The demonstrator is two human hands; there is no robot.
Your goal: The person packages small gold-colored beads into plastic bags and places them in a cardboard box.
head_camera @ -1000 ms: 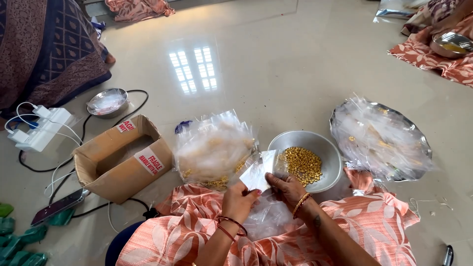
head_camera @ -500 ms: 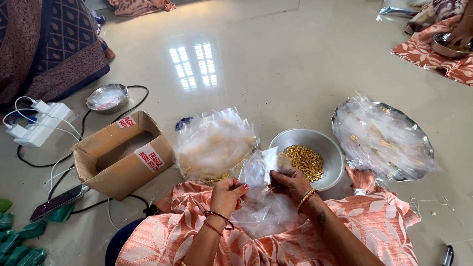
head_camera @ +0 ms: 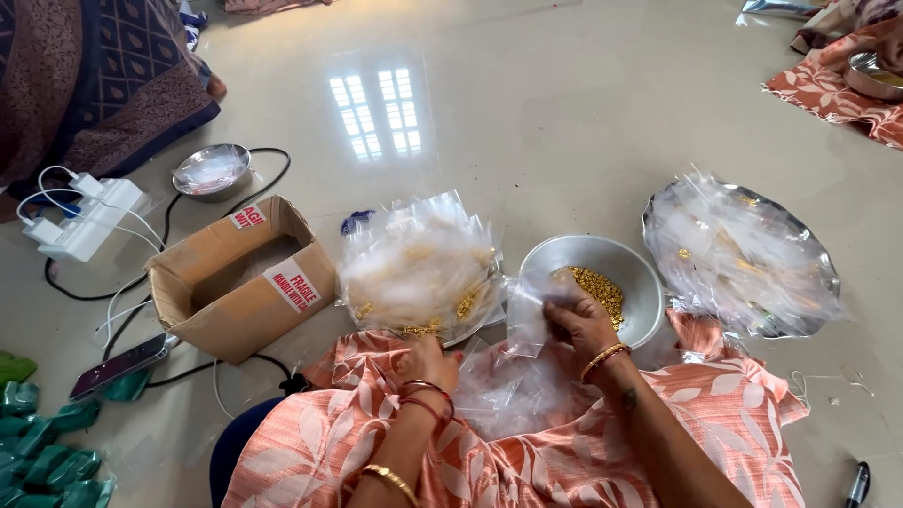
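Note:
My right hand [head_camera: 578, 325] pinches a small clear plastic pouch [head_camera: 529, 315] at the near rim of a steel bowl [head_camera: 628, 268] that holds small golden beads [head_camera: 597, 285]. My left hand [head_camera: 425, 362] rests on my lap, fingers curled against the orange floral cloth, just below a plate heaped with clear pouches [head_camera: 420, 268]. More empty clear pouches [head_camera: 513, 390] lie on my lap between the two hands.
A large steel plate piled with clear pouches [head_camera: 743, 252] sits to the right. To the left stand an open cardboard box [head_camera: 240, 277], a small steel bowl [head_camera: 212, 171], a white power strip with cables [head_camera: 83, 218] and a phone [head_camera: 118, 365]. Green packets [head_camera: 42, 452] lie at the bottom left.
My left hand has let go of the pouch and dropped to my lap. My right hand has carried the pouch up to the rim of the bead bowl.

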